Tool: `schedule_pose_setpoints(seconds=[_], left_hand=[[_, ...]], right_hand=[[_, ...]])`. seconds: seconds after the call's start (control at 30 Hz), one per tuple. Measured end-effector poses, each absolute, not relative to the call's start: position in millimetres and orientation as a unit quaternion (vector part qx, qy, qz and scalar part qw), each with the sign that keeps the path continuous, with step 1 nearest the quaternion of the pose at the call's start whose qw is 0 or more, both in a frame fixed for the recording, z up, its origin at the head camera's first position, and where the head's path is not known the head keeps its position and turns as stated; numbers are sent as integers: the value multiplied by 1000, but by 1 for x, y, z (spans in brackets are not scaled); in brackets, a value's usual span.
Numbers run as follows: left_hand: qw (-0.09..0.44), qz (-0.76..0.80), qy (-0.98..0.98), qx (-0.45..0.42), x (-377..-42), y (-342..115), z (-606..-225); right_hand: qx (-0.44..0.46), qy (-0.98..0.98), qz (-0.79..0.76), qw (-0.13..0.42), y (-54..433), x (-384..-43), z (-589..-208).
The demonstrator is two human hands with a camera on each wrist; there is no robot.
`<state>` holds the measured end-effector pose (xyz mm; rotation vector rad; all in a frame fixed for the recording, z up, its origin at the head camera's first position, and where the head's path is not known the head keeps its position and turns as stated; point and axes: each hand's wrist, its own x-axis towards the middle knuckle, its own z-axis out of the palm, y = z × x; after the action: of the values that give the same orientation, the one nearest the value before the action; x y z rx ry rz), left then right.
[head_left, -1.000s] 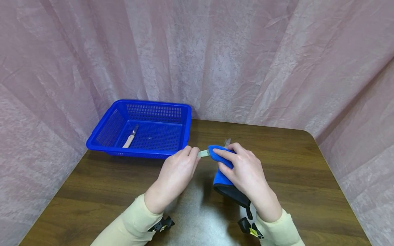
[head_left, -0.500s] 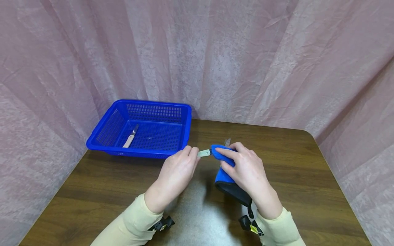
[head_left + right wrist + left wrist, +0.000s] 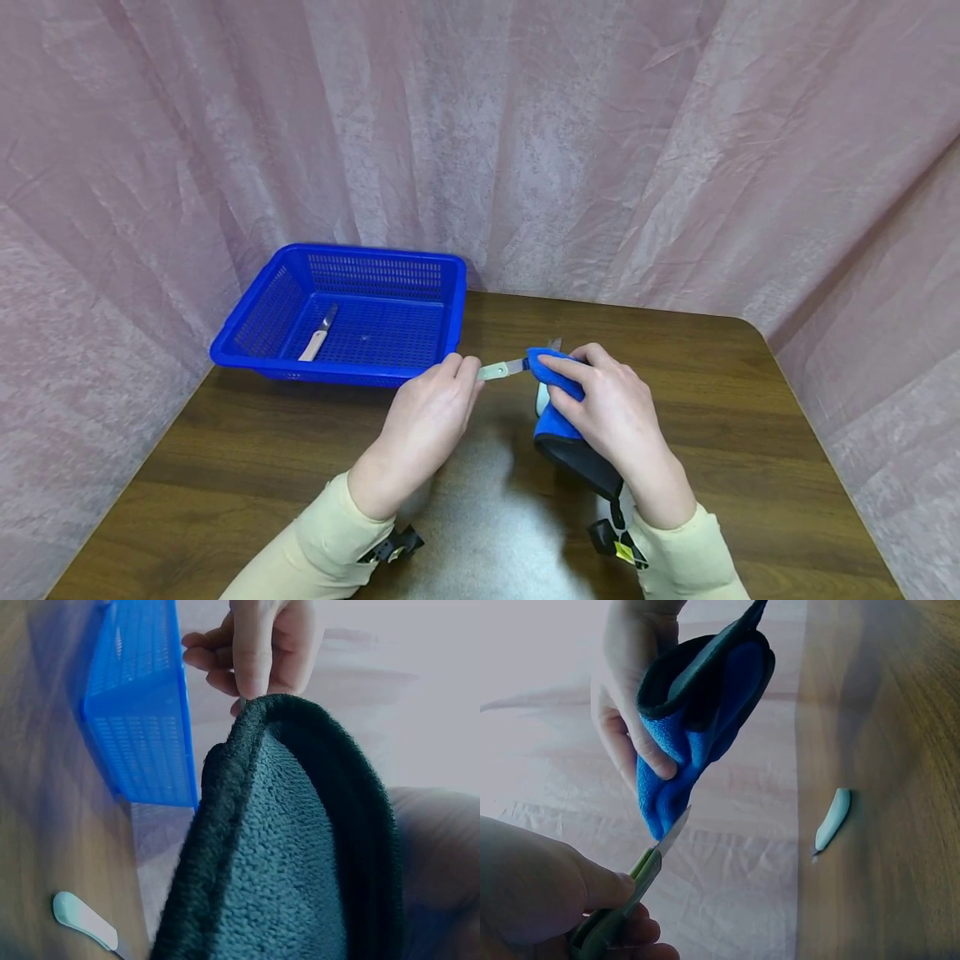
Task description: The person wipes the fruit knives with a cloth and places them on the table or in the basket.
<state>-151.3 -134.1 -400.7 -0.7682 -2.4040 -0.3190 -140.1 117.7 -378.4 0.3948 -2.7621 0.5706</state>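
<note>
My left hand (image 3: pixel 431 417) grips the pale green handle of a small knife (image 3: pixel 646 864), its blade pointing toward my right hand. Folded in my right hand (image 3: pixel 611 408) is a blue cloth (image 3: pixel 556 372) with a dark edging, pinched between thumb and fingers over the blade's tip end. Part of the blade shows bare between the handle and the cloth in the head view. Beneath the cloth, a second knife (image 3: pixel 834 819) with a pale green handle lies on the table; the cloth and right hand hide much of it in the head view.
A blue plastic basket (image 3: pixel 457 312) stands at the back left, near the left hand. Inside it lies a knife with a whitish handle (image 3: pixel 313 344). The wooden table (image 3: pixel 735 433) reaches back to a pink curtain (image 3: pixel 525 167).
My right hand has slid the cloth rightward along the blade, away from the left hand, baring more of the metal. More of the second knife's handle shows. The left hand has barely moved.
</note>
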Motion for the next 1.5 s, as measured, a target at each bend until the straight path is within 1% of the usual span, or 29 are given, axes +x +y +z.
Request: schedule_pose_setpoints(seconds=[0.3, 0.47, 0.9, 1.27, 1.5], left_hand=[[307, -124, -897, -291, -151, -136, -400], [310, -128, -895, -293, -151, -137, -399], [305, -124, -899, -289, -152, -137, -399], [318, -125, -894, -290, -151, -137, -399], [330, -122, -890, -289, -151, -135, -399]], right_hand=[[114, -964, 204, 124, 124, -143, -378], [108, -966, 203, 121, 129, -143, -377], [74, -968, 201, 127, 144, -143, -372], [80, -965, 213, 128, 143, -139, -365], [85, -961, 221, 143, 142, -134, -360]])
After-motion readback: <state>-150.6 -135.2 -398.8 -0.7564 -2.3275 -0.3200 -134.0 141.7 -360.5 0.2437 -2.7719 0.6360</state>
